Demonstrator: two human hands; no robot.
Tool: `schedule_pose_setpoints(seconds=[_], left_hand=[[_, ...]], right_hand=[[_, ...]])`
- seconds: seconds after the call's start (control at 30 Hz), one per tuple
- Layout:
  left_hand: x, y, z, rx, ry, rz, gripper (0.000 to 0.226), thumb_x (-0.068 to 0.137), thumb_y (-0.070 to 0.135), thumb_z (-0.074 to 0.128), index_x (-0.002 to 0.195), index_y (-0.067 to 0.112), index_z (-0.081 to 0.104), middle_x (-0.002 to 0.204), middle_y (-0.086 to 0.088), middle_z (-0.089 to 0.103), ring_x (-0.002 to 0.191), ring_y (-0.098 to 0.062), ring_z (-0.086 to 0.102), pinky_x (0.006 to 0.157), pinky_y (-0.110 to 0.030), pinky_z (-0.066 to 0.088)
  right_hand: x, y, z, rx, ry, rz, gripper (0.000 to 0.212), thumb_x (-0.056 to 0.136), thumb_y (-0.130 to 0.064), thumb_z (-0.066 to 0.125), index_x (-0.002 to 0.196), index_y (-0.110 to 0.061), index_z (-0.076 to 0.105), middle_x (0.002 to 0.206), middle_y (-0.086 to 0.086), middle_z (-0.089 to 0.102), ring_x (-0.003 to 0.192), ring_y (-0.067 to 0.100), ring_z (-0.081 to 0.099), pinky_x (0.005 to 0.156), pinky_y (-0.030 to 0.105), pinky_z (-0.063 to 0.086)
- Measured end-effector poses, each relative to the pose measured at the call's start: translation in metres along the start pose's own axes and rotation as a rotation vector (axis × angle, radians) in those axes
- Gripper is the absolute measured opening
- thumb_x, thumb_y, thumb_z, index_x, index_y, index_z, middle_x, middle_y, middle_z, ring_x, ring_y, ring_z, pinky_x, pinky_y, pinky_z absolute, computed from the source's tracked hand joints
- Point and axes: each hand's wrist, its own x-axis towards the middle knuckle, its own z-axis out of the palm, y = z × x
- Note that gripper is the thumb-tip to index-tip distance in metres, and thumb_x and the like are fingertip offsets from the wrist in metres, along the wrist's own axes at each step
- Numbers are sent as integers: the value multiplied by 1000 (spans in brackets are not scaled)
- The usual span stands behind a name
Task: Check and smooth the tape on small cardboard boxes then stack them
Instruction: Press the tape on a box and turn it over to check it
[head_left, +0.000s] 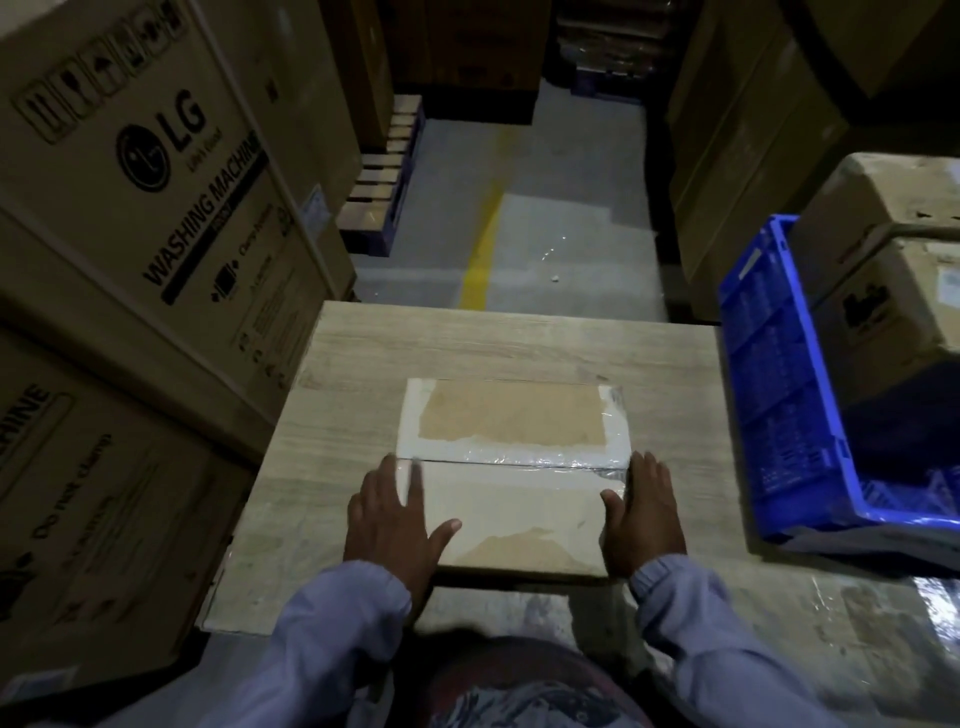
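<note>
The box (514, 415) lies flat on the wooden bench (467, 343), in its near half and roughly centred left to right. The top face shows two flaps meeting at a centre seam that runs left to right. Clear tape (519, 460) covers this seam. The tape looks wrinkled and glossy, and it wraps over the right edge of the box.

Left hand (400, 519): it rests at the near left corner of the box. The fingers are straight and spread, with the fingertips at the left end of the seam. The thumb lies flat on the near flap. Nothing is gripped.

Right hand (644, 514): it rests against the right edge of the box. The fingers are straight and point away from the person, reaching to the right end of the seam. The thumb lies on the top face. Nothing is gripped.

Both arms wear pale long sleeves (332, 623).

A blue plastic crate (779, 415) stands just beside the bench on the right. Cardboard cartons (883, 249) sit behind it. Large cartons printed "LG WASHING MACHINE" (130, 182) are stacked to the left of the bench. Beyond the bench, the concrete floor (571, 171) carries a yellow line (480, 260).
</note>
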Motion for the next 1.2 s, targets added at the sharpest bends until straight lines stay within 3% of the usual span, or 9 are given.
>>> schedule_pose_setpoints(seconds=[0.07,0.2,0.47,0.57,0.67,0.8,0.9,1.03,1.2], left_hand=[[3,2,9,-15,122,183,85,80,52,65,149,16,33,157,-20,23,140,-37,29,107,-48,28],[6,13,8,-62,106,322,66,89,41,36,148,12,29,157,-15,25,143,-31,29,109,-43,23],[12,9,25,-75,-22,311,66,92,41,30,152,13,26,161,-5,16,149,-22,14,116,-40,13],[14,11,22,-92,3,300,63,90,43,32,145,14,41,156,-6,32,143,-25,31,112,-40,22],[30,13,6,-85,67,286,50,86,45,42,128,20,53,139,-4,49,122,-28,50,99,-40,38],[57,9,6,-105,73,242,59,92,50,35,145,26,33,156,-5,24,144,-28,22,114,-42,17],[60,5,13,-94,71,264,65,94,53,28,154,29,17,163,-4,7,150,-23,1,119,-45,9],[61,5,14,-106,87,269,64,93,52,31,152,27,26,160,-7,20,148,-28,14,117,-47,16],[86,7,0,-71,148,250,65,87,58,36,140,23,43,142,-10,41,126,-33,42,104,-46,31]], right_hand=[[-6,0,7,-205,26,-198,58,94,-26,48,146,-5,35,155,18,28,145,32,21,119,40,20],[-23,-6,22,-326,-87,-431,64,96,-46,31,144,-5,39,153,16,32,143,32,26,116,44,24],[-30,-10,24,-372,-159,-442,67,100,-49,16,140,-5,48,147,14,45,139,28,36,111,43,23],[-25,-15,20,-366,-127,-503,64,99,-45,21,126,-4,61,133,16,58,125,33,53,104,43,42],[-7,-30,4,-314,-30,-534,36,88,-32,41,99,-12,68,108,8,68,101,32,63,88,34,48],[10,-32,10,-354,-46,-487,59,92,-40,42,143,-10,41,147,8,43,137,28,37,111,41,33],[10,-26,23,-396,-93,-455,66,95,-47,32,149,-10,32,157,10,28,147,27,20,115,41,19],[11,-27,23,-376,-62,-450,61,93,-45,39,144,-12,42,153,8,36,143,27,30,112,42,28],[45,-43,4,-369,18,-442,42,85,-45,50,116,-18,58,119,5,51,105,31,51,88,39,38]])
